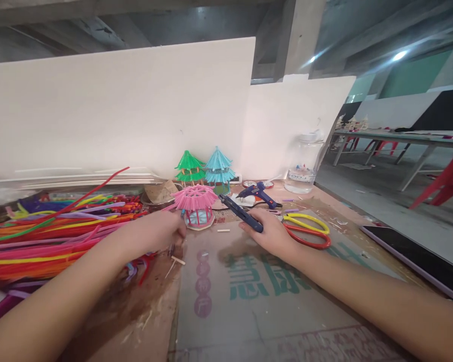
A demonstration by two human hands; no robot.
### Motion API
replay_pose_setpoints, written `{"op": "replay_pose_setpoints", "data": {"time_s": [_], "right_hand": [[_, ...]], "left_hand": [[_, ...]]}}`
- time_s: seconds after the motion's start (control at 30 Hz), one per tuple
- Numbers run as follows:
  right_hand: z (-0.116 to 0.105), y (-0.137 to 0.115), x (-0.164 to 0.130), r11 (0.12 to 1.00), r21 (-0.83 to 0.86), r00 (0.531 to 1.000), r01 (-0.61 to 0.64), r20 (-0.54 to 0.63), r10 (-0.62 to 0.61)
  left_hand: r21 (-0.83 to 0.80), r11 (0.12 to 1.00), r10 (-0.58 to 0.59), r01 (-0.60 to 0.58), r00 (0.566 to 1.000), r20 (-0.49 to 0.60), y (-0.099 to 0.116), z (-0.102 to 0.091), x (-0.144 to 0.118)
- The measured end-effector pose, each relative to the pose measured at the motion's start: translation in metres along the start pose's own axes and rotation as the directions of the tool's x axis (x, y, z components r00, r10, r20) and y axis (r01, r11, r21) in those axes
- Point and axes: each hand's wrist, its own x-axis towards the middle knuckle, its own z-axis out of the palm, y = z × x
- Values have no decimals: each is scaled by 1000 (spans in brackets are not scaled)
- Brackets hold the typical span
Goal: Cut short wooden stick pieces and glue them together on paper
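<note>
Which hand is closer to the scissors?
Right. The right hand is just beside the scissors, holding a dark tool; the left hand is farther away, beside the pink model house.

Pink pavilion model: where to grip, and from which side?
Probably the base rim of the pink pavilion, low from the near side: it's a flat ledge beneath an overhanging roof whose strips look easily bent. The left hand and the dark tool flank it, leaving the front fairly open.

The right fingers (pixel 252 233) hold a dark blue tool (pixel 242 213).
</note>
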Motion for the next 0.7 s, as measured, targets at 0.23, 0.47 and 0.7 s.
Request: {"op": "replay_pose_setpoints", "data": {"time_s": [0.23,0.47,0.7], "right_hand": [[0,-2,0,1000,-11,999,-10,32,11],[-1,-2,3,1000,-3,999,-27,20,27],[-5,-4,6,999,28,998,-46,-39,47]], "left_hand": [[46,998,46,-48,998,47,19,16,-6],[-459,853,295,-248,955,33,55,-10,-35],[66,983,182,-170,929,-323,65,33,23]]}}
